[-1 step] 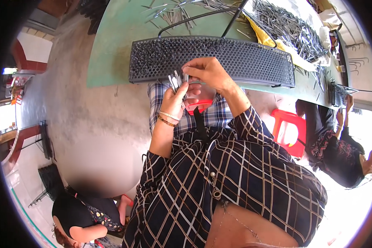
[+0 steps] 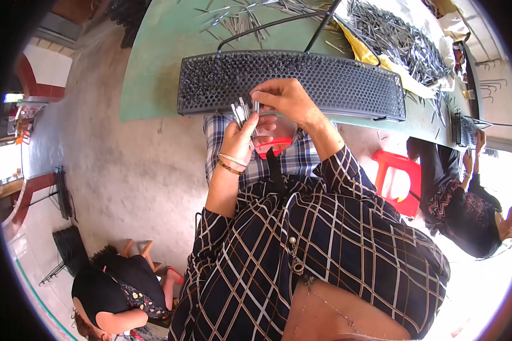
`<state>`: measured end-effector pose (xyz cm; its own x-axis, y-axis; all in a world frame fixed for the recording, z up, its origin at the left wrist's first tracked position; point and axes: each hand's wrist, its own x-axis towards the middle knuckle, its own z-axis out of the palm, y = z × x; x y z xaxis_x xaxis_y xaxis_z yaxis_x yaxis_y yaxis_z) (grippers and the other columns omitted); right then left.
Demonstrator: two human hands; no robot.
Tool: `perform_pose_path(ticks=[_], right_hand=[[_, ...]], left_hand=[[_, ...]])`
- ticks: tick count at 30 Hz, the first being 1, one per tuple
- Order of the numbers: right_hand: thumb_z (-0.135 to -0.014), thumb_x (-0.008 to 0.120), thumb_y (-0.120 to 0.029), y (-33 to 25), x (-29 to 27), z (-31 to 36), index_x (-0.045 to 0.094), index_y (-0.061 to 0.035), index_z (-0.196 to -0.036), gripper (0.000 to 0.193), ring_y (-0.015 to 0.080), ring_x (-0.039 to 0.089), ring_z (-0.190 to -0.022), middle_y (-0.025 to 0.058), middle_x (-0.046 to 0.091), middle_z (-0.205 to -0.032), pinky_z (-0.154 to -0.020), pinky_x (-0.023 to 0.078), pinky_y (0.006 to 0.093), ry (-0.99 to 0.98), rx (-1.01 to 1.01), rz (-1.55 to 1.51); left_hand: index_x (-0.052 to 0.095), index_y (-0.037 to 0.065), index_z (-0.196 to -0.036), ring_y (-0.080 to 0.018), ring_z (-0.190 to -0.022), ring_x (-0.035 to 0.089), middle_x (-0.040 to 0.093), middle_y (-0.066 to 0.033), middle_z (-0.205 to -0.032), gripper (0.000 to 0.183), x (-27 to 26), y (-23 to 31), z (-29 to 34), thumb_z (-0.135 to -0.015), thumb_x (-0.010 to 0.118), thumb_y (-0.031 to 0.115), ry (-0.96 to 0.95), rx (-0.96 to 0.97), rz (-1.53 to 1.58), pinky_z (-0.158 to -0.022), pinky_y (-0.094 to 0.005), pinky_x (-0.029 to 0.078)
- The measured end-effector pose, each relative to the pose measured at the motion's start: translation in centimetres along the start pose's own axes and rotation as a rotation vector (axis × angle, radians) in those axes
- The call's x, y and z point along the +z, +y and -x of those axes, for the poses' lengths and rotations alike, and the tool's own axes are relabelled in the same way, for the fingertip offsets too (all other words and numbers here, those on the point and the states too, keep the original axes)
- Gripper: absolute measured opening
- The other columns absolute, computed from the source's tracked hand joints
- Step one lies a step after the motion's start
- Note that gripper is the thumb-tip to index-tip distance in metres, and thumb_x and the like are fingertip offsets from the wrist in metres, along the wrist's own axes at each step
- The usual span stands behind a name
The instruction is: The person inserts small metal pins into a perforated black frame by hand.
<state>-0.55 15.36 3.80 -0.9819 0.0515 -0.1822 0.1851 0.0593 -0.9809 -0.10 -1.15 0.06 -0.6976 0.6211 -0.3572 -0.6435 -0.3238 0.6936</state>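
Observation:
A small bundle of slim, shiny metal pieces [image 2: 240, 111] sticks up from my left hand [image 2: 246, 135], whose fingers are closed around it. My right hand [image 2: 287, 101] meets it from the right, thumb and forefinger pinching the top of one slim metal piece [image 2: 256, 106]. Just beyond both hands is a long black perforated rack [image 2: 324, 79], tilted towards me, with bent rod legs at its back. Many holes at its left end have small dark pieces in them. The lower ends of the held pieces are hidden by my fingers.
The rack rests on a green tabletop [image 2: 153, 68]. Loose metal pieces [image 2: 239, 24] lie behind it, and a large heap [image 2: 398, 40] sits on yellow and white sheeting. A red stool [image 2: 397, 181] stands right. One person [image 2: 466, 204] works there; another [image 2: 125, 290] sits lower left.

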Motion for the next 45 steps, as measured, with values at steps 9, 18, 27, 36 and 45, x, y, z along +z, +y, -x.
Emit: perform_pose_path(ticks=[9, 18, 27, 36, 45], right_hand=[[-0.085, 0.065, -0.014, -0.4, -1.0, -4.0, 0.065, 0.0019, -0.097, 0.02, 0.007, 0.058, -0.073, 0.0061, 0.067, -0.08, -0.066, 0.047, 0.0222, 0.307, -0.292, 0.054], [-0.086, 0.065, -0.017, 0.4, -1.0, -4.8, 0.065, -0.003, -0.101, 0.021, 0.007, 0.059, -0.078, 0.0053, 0.068, -0.086, -0.072, 0.047, 0.0218, 0.305, -0.342, 0.282], [-0.084, 0.065, -0.019, 0.9, -1.1, -5.2, 0.066, -0.0045, -0.099, 0.021, 0.0156, 0.062, -0.073, 0.0091, 0.068, -0.087, -0.068, 0.049, 0.0281, 0.314, -0.445, 0.282], [-0.084, 0.065, -0.018, 0.5, -1.0, -4.5, 0.066, -0.0044, -0.099, 0.02, 0.0189, 0.063, -0.076, 0.0104, 0.067, -0.092, -0.069, 0.049, 0.0288, 0.344, -0.484, 0.325], [-0.083, 0.066, -0.013, 0.7, -1.0, -4.5, 0.067, -0.005, -0.098, 0.017, 0.0117, 0.062, -0.077, 0.0059, 0.068, -0.087, -0.07, 0.048, 0.0259, 0.367, -0.517, 0.359]], left_hand=[[0.051, 0.0, -0.117, -0.0169, -0.083, 0.063, 0.063, -0.0148, -0.102, 0.032, -0.6, -0.2, -0.1, -0.095, 0.049, 0.024, 0.078, -0.034, -0.033, -0.064, -0.0274, 0.055], [0.053, 0.001, -0.116, -0.0138, -0.081, 0.063, 0.064, -0.0133, -0.101, 0.031, -0.6, -0.5, 0.0, -0.094, 0.05, 0.022, 0.067, -0.055, -0.002, -0.063, -0.025, 0.054], [0.051, 0.0, -0.116, -0.0158, -0.08, 0.063, 0.064, -0.0144, -0.099, 0.03, -0.6, -0.6, -0.2, -0.095, 0.047, 0.022, 0.087, -0.064, 0.014, -0.061, -0.0265, 0.056], [0.051, 0.001, -0.115, -0.0151, -0.079, 0.064, 0.064, -0.0136, -0.098, 0.03, -0.7, -0.9, -0.1, -0.095, 0.047, 0.022, 0.078, -0.064, 0.026, -0.061, -0.0263, 0.056], [0.054, 0.003, -0.114, -0.0123, -0.079, 0.062, 0.065, -0.0089, -0.098, 0.029, -0.6, -0.9, 0.0, -0.093, 0.05, 0.022, 0.089, -0.088, 0.012, -0.062, -0.0243, 0.053]])
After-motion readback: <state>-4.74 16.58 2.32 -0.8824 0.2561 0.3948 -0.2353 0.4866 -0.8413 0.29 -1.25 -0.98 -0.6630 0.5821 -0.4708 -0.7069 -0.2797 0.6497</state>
